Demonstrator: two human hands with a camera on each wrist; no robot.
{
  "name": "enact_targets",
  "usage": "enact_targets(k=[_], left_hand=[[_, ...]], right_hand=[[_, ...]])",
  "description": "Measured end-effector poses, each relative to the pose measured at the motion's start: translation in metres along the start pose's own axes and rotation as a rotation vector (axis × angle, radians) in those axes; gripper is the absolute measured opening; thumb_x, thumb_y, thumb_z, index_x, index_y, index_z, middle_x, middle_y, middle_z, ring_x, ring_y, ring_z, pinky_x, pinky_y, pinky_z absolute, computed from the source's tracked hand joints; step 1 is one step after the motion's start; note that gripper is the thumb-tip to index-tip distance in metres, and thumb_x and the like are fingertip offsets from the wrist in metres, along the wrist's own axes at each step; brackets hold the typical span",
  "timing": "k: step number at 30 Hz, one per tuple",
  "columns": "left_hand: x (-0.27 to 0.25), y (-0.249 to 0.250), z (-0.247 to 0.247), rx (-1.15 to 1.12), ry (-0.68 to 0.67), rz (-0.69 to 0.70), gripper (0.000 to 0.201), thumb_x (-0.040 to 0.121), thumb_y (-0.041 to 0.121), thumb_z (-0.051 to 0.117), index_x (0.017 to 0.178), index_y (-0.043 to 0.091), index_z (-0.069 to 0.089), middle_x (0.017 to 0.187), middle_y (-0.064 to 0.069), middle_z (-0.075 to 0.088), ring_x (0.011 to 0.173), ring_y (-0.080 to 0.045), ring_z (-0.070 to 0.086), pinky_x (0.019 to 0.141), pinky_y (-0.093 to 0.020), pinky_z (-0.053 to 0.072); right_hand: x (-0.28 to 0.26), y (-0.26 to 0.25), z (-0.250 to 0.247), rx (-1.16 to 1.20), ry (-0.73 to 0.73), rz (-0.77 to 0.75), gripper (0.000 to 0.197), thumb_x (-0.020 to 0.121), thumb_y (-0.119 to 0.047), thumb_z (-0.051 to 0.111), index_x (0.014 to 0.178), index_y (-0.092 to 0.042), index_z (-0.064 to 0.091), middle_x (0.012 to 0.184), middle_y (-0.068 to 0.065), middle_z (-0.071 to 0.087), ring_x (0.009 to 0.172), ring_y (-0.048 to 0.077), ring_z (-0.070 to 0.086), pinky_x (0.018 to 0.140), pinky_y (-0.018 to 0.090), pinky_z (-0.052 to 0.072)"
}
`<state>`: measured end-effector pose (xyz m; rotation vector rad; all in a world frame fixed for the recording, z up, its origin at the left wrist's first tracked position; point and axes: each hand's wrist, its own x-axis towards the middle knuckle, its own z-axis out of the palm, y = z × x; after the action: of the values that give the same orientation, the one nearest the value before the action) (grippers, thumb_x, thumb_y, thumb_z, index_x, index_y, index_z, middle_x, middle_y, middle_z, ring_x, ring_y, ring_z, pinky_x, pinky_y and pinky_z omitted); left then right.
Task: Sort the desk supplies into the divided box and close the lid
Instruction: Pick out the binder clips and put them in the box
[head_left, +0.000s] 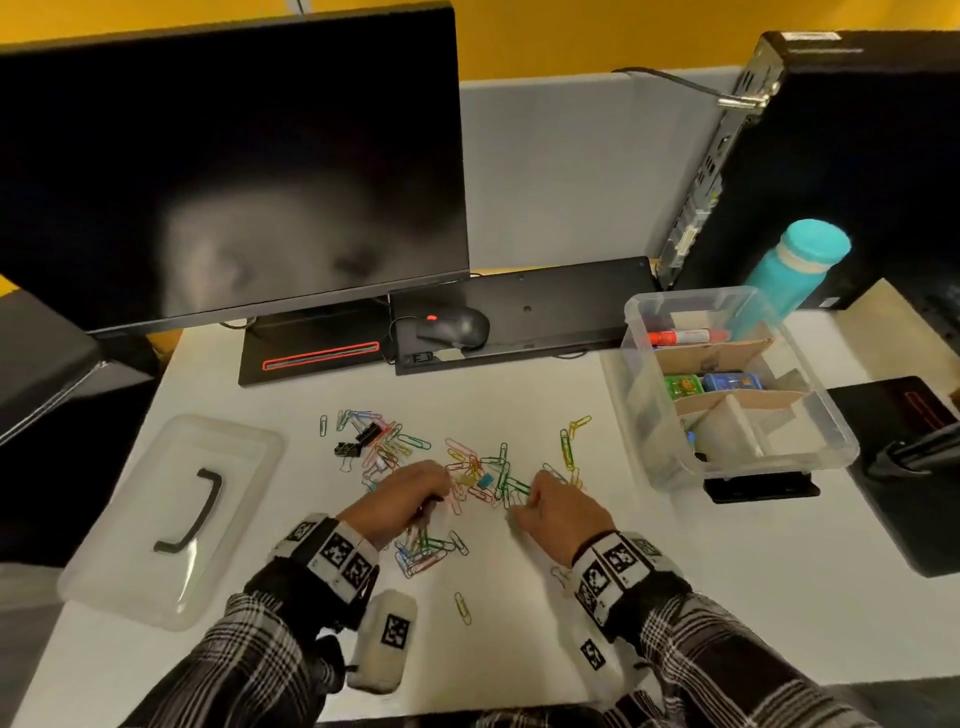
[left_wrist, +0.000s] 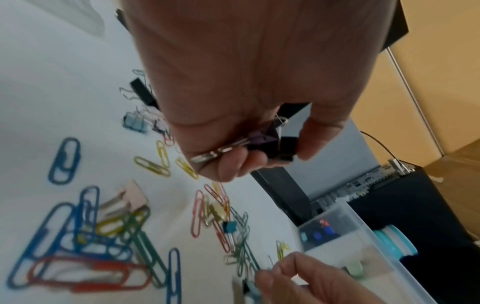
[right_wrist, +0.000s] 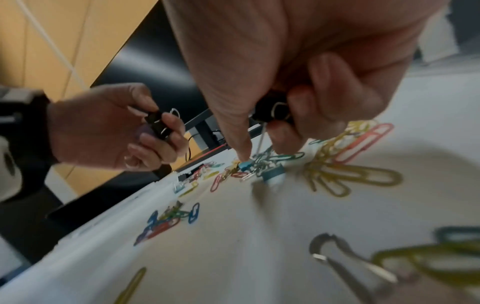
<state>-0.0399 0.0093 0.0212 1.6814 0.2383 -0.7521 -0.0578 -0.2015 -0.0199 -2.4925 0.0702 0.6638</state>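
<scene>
The head camera looks down from above at the desk (head_left: 519, 623). Each wrist camera sits very close, facing 12 o'clock. All share the paper clips (head_left: 415, 452).

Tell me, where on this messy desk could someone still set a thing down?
Bare desk lies between the right hand and the divided box, and along the near edge by the sleeves. It is crowded from the lid to the box, where paper clips scatter around the left hand.

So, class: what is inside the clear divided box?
Inside the clear divided box: a red marker at the back, green and blue items in the middle. The front compartments' floors are partly hidden by cardboard dividers.
</scene>
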Motion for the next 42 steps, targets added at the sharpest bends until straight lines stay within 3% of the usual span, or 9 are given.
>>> enact_targets(k=[4,9,15,20,26,30,34,37,42], left_hand=[[-0.003,-0.006,-0.021,-0.086,0.026,-0.030,0.022,0.087,-0.005,0.041,0.073,0.011,0.047,0.067,-0.003,0.046,0.047,-0.008,0.039,0.042,-0.018,0.029],[-0.010,-0.028,-0.042,0.070,0.086,-0.013,0.021,0.089,0.000,0.047,0.074,0.015,0.049,0.061,0.001,0.042,0.048,-0.010,0.033,0.044,-0.021,0.028],[-0.017,-0.043,-0.064,0.347,0.183,0.053,0.036,0.091,0.030,0.059,0.066,0.011,0.042,0.057,0.000,0.036,0.040,0.002,0.036,0.046,-0.012,0.031],[-0.018,-0.058,-0.071,0.413,0.105,0.035,0.029,0.092,0.029,0.057,0.069,0.011,0.057,0.061,0.004,0.056,0.050,-0.007,0.048,0.046,-0.018,0.038],[-0.014,-0.061,-0.067,0.570,0.124,0.150,0.014,0.091,0.018,0.055,0.086,0.029,0.063,0.076,0.005,0.058,0.070,-0.008,0.054,0.064,-0.020,0.044],[-0.011,-0.056,-0.056,0.784,0.109,0.241,0.009,0.086,0.037,0.062,0.090,0.029,0.058,0.078,0.012,0.053,0.066,-0.004,0.049,0.062,-0.021,0.041],[-0.007,-0.049,-0.045,0.935,0.041,0.282,0.021,0.087,0.036,0.061,0.106,0.029,0.054,0.092,0.013,0.049,0.079,-0.010,0.053,0.079,-0.028,0.047],[-0.003,-0.047,-0.041,1.057,0.017,0.307,0.026,0.089,0.033,0.058,0.113,0.025,0.052,0.111,0.005,0.051,0.089,-0.017,0.057,0.083,-0.032,0.047],[0.006,-0.051,-0.044,1.142,-0.022,0.296,0.020,0.091,0.030,0.056,0.107,0.020,0.054,0.115,0.001,0.049,0.091,-0.022,0.059,0.080,-0.034,0.050]], right_hand=[[0.009,-0.018,0.010,-0.238,0.021,0.062,0.037,0.090,-0.044,0.047,0.110,-0.014,0.045,0.104,0.003,0.062,0.093,0.023,0.060,0.072,0.031,0.041],[0.013,-0.017,0.011,-0.224,-0.057,0.096,0.030,0.090,-0.038,0.047,0.104,-0.011,0.050,0.096,0.003,0.060,0.085,0.020,0.057,0.073,0.030,0.044],[-0.006,-0.011,-0.015,1.150,-0.348,0.144,0.017,0.085,-0.025,0.045,0.071,-0.017,0.047,0.058,0.002,0.043,0.045,0.012,0.030,0.041,0.020,0.020],[-0.022,-0.021,-0.014,1.434,-0.401,0.105,0.024,0.087,-0.025,0.043,0.076,-0.009,0.056,0.067,0.009,0.051,0.049,0.016,0.034,0.037,0.019,0.021],[-0.012,-0.037,0.002,1.076,-0.176,0.139,0.032,0.094,-0.027,0.052,0.065,-0.014,0.054,0.061,0.000,0.055,0.046,0.011,0.038,0.040,0.020,0.021],[0.006,-0.045,0.007,0.423,0.023,-0.038,0.020,0.097,-0.031,0.044,0.088,-0.021,0.059,0.073,-0.005,0.062,0.059,0.012,0.056,0.050,0.020,0.039],[0.021,-0.059,0.011,-0.125,0.117,-0.068,0.018,0.097,-0.035,0.042,0.105,-0.020,0.047,0.075,-0.005,0.061,0.058,0.013,0.051,0.052,0.025,0.037],[0.037,-0.065,0.019,-0.209,0.059,0.057,0.027,0.095,-0.034,0.044,0.114,-0.014,0.045,0.104,0.007,0.065,0.084,0.024,0.060,0.068,0.029,0.043],[0.046,-0.063,0.024,-0.217,-0.003,0.139,0.039,0.092,-0.035,0.048,0.121,-0.008,0.044,0.110,0.009,0.062,0.092,0.025,0.060,0.073,0.031,0.044]])
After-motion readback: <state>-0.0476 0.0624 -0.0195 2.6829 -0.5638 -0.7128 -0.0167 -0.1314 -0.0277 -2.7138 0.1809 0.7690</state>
